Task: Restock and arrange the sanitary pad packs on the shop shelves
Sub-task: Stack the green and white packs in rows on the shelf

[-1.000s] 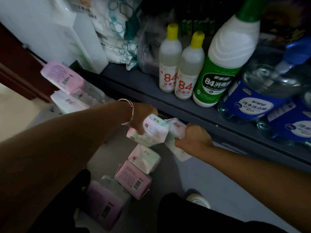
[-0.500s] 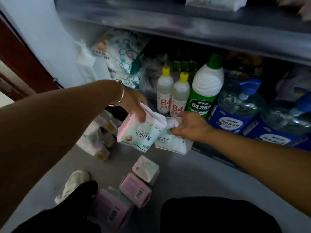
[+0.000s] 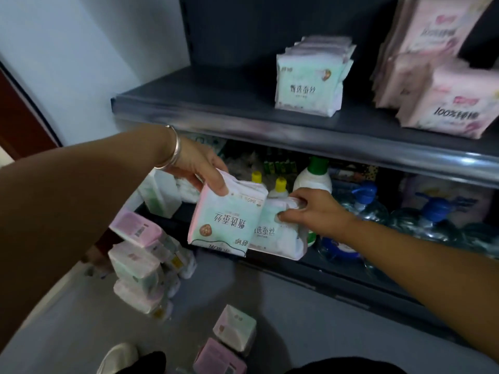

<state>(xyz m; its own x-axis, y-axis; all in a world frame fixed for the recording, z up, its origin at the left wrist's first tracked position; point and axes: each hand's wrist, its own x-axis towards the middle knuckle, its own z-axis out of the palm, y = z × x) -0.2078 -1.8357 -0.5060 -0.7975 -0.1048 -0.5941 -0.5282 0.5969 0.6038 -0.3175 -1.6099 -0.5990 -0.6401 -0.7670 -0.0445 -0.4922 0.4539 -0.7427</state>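
Observation:
My left hand (image 3: 201, 168), a bangle on its wrist, grips a pale green sanitary pad pack (image 3: 226, 222) by its top edge, upside down. Beside it my right hand (image 3: 316, 209) pinches a second green pack (image 3: 278, 236) of the same kind. Both packs hang in front of the lower shelf. On the dark upper shelf (image 3: 216, 103) stands a row of matching green packs (image 3: 310, 82), with pink packs (image 3: 442, 103) to their right. More packs lie in a pile (image 3: 143, 268) on the floor at the left, and two loose packs (image 3: 232, 333) lie near my feet.
The lower shelf holds yellow-capped bottles (image 3: 279, 186), a green-capped white bottle (image 3: 313, 176) and blue-pump clear jugs (image 3: 364, 206). A white wall (image 3: 81, 63) borders the shelving on the left. My shoe (image 3: 118, 357) is on the grey floor.
Both hands have lifted the two green packs from near the floor up in front of the shelves. The view has risen, and the upper shelf with its packs has come into sight.

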